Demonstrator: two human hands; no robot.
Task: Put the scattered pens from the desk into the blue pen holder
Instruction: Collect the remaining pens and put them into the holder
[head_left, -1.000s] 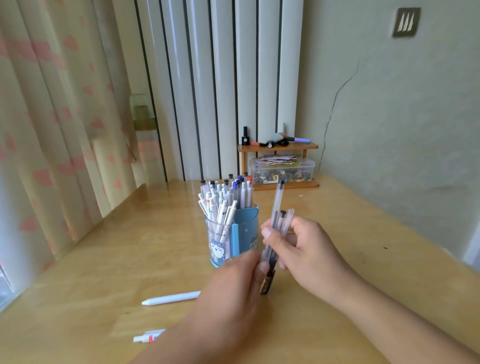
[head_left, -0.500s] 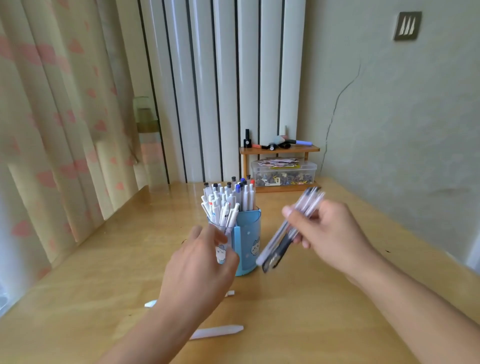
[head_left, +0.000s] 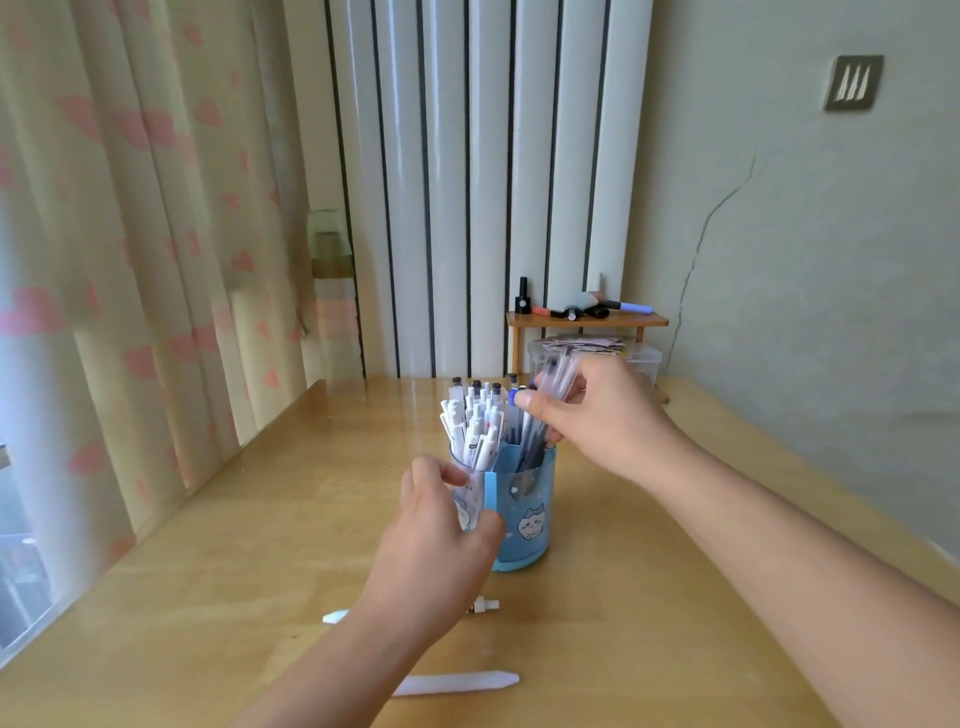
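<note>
Pens (head_left: 537, 415), clear-barrelled, pinched by right hand (head_left: 597, 415); left hand (head_left: 441, 525) grips blue holder (head_left: 522, 512).

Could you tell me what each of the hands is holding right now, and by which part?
The right hand pinches a bundle of clear pens near their upper ends, tips down in the blue pen holder. The left hand grips the holder's side.
</note>
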